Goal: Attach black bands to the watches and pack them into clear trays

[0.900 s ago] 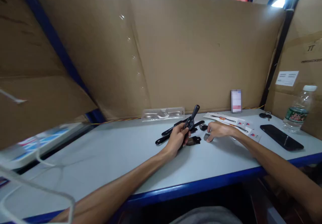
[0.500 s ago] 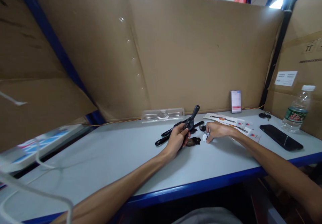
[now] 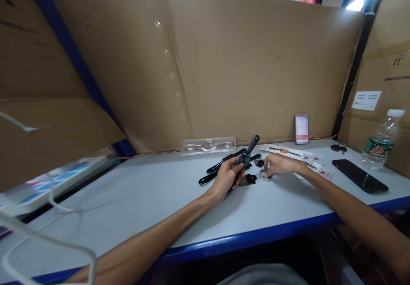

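Observation:
My left hand is closed round a black handled tool, whose handle points up and to the right. Under and left of that hand lie more black handles on the pale table. A dark piece with a jagged end rests just right of the hand. My right hand reaches down with bent fingers at a small clear-and-white packet; whether the fingertips grip it is too small to tell. Next to them is a small round dark item.
Printed cards lie behind my right hand. Further right are a black phone, keys and a bottle. A lit phone and a clear plastic tray stand near the cardboard wall. White cables hang at left.
The small packet by my right hand now lies flatter and shows more of its surface. My right fingers have shifted slightly. My left hand still holds the black tool.

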The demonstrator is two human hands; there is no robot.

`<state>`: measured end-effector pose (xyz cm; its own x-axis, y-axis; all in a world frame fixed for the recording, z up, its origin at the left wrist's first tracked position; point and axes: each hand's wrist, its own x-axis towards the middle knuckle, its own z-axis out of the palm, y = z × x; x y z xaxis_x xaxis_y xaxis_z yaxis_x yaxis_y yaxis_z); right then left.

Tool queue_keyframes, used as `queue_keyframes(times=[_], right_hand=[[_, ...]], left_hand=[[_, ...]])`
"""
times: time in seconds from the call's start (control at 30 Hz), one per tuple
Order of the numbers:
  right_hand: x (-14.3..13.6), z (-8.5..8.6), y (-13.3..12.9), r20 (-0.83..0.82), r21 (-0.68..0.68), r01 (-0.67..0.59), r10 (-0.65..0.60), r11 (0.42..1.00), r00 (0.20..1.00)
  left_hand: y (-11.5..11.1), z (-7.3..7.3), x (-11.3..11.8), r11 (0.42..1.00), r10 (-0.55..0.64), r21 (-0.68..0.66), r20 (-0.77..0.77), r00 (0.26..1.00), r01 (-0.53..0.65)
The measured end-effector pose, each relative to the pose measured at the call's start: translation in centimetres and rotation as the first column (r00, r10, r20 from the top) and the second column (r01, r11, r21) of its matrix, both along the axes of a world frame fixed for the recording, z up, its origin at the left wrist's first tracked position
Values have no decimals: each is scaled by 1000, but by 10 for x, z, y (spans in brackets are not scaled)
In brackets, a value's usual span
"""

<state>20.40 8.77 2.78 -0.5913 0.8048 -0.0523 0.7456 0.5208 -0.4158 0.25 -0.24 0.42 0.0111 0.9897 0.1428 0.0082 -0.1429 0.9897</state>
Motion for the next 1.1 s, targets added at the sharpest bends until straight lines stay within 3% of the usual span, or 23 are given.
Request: queue_keyframes(times=[0.1, 0.2, 0.3, 0.4, 0.63, 0.8, 1.1], right_hand=[[-2, 0, -1, -82, -80, -49, 42, 996, 996], [-3, 7, -7, -277, -153, -94, 49, 984, 960], [-5, 16, -16, -509, -190, -82, -27, 978, 860], [-11, 19, -24, -628, -249, -114, -71, 962, 775], [-19, 11, -29, -616, -445, -168, -164, 880, 771], [-18, 10, -26, -682, -379, -175, -147, 909, 717], [-26, -2, -24, -652, -310, -64, -163, 948, 740]], left_hand=[[0, -1, 0, 1000, 22, 7, 0, 1000, -22], [2, -2, -2, 999, 46, 6, 22, 999, -46], [4, -3, -3, 998, 63, 6, 22, 998, -64], [5, -3, -3, 999, 52, 10, 5, 999, -52], [1, -3, 0, 999, 34, 15, 7, 999, -35], [0, 0, 0, 999, 29, -22, 20, 999, -29], [-8, 5, 5, 989, -125, -87, -41, 991, 121]])
